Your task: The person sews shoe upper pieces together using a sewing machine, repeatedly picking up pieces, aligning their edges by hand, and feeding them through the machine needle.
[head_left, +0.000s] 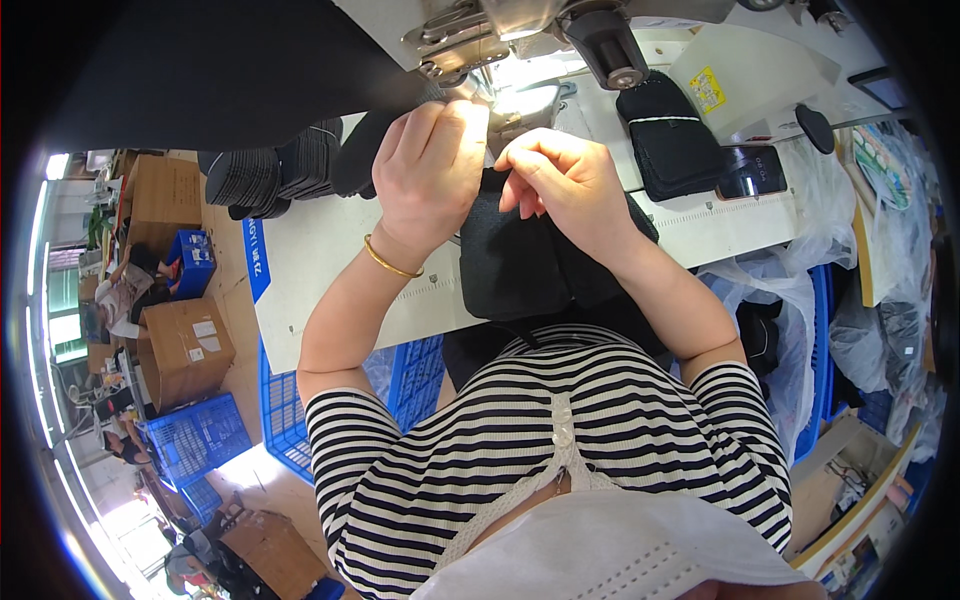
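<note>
Close under the head of a sewing machine [480, 50], both my hands are raised side by side. My left hand [430, 170] is closed, its fingers curled down near the needle area; what they hold is hidden. My right hand [565, 190] is just to the right, thumb and forefinger pinched together, the other fingers curled; I cannot make out what is between them. Below the hands, black padded fabric pieces [515, 260] hang over the near table edge toward my lap. Their upper edge reaches up between my hands.
Stacks of black fabric pieces [245, 180] lie at the left, and another black stack with a white band [675, 140] at the right. Beside it is a phone [752, 172]. Blue crates [285, 410] stand below the white table [330, 250]. Cardboard boxes [185, 345] and people are farther left.
</note>
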